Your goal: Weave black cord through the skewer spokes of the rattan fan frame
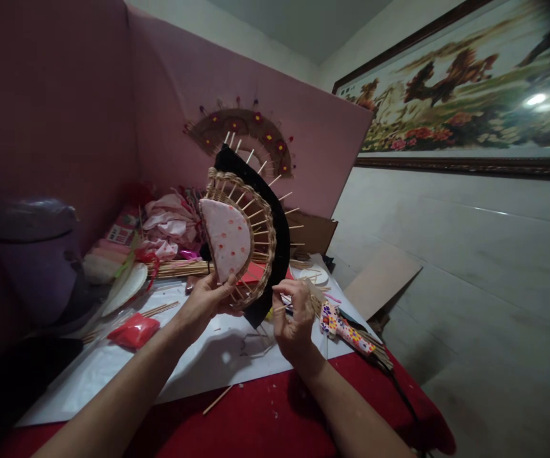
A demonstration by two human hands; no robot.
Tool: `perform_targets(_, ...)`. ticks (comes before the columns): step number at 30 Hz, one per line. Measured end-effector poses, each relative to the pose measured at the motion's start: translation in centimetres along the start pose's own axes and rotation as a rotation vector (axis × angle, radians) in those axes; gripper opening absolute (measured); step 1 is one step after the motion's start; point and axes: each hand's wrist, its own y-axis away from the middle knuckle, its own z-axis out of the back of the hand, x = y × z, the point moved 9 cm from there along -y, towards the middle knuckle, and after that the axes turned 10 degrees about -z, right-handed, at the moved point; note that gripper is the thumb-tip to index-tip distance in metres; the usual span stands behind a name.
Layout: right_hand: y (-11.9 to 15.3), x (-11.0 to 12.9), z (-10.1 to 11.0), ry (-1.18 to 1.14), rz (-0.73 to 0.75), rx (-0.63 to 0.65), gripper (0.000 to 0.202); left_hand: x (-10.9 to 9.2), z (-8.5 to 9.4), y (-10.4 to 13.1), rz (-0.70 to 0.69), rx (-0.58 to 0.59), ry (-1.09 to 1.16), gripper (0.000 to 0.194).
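In the head view, the left hand (pixel 212 298) grasps a woven half-round fan (pixel 227 236) above the desk (pixel 255 423). The right hand (pixel 296 316) curls near the fan's black band (pixel 281 235); whether it grips anything, I cannot tell. A flower-patterned glue gun (pixel 336 322) lies near the desk's right edge.

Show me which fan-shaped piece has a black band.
The held fan, in the left hand; the background fan has a brown band with flowers instead.
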Motion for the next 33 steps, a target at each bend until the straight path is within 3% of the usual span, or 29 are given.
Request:
perform_targets(8, -0.7, -1.8, 1.2, -0.032, -0.127, -0.098, 0.021, -0.4, 0.8, -0.2, -0.010, -0.049, 0.073, 0.033)
perform_targets(14, -2.0, -3.4, 3.0, 0.048, -0.091, -0.186, 0.029, -1.3, 1.5, -0.4, -0.029, -0.071, 0.134, 0.023)
perform_targets(19, -3.4, -6.9, 4.4, 0.155, -0.194, -0.282, 0.023, -2.1, 2.4, -0.6, -0.070, -0.095, 0.138, 0.019)
perform_targets(22, -3.9, -9.5, 3.1, 0.237, -0.253, -0.158, 0.019, -2.5, 2.8, -0.8, -0.089, -0.105, 0.142, 0.019)
perform_targets(26, -3.1, -11.8, -0.3, 0.340, -0.229, 0.189, 0.025, -2.9, 3.0, -0.8, -0.096, -0.116, 0.161, 0.018)
perform_targets(29, -1.8, -12.1, -1.8, 0.405, -0.180, 0.396, 0.033, -3.2, 2.9, -0.7, -0.096, -0.133, 0.177, 0.015)
perform_targets(31, -1.3, -11.9, -2.1, 0.455, -0.181, 0.447, 0.035, -3.4, 2.7, -0.5, -0.104, -0.140, 0.200, 0.015)
perform_targets(33, -1.5, -11.5, -1.7, 0.480, -0.210, 0.411, 0.036, -3.3, 2.5, -0.4, -0.106, -0.128, 0.221, 0.016)
